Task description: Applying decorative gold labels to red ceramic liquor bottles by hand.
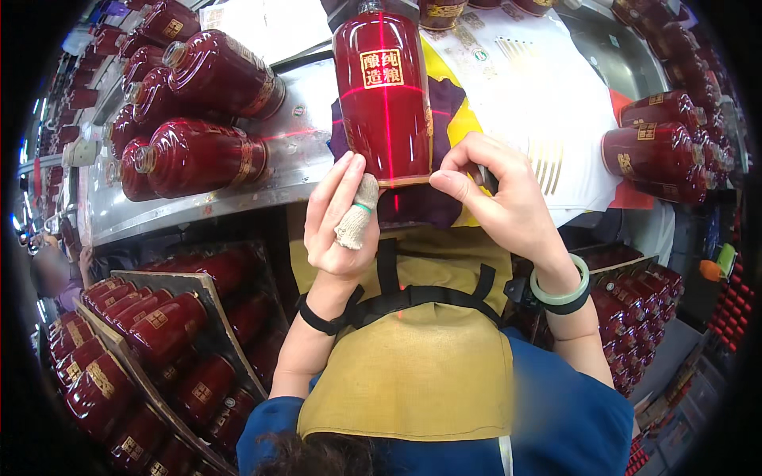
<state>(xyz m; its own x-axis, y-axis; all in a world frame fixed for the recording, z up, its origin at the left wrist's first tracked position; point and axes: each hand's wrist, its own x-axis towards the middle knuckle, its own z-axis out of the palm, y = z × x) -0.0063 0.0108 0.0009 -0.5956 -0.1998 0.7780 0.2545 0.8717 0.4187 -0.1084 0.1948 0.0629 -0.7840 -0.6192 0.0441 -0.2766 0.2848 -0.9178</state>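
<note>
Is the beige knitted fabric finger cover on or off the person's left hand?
On: the beige knitted fabric finger cover sleeves one digit of the left hand, with a thin green band around it.

A metal counter is observed, its grey surface glossy and its near edge curved by the lens. At its left, several red bottles are grouped close together, necks directed leftward. Near the middle, a purple and yellow cloth is spread, partly covered by a red bottle with a gold-framed label. To the right of the cloth, the counter is covered by white sheets, on which gold stripes are seen. Further white sheeting is noted toward the far left. Beyond the sheets at right, more red bottles are clustered beside orange-red material.
</note>
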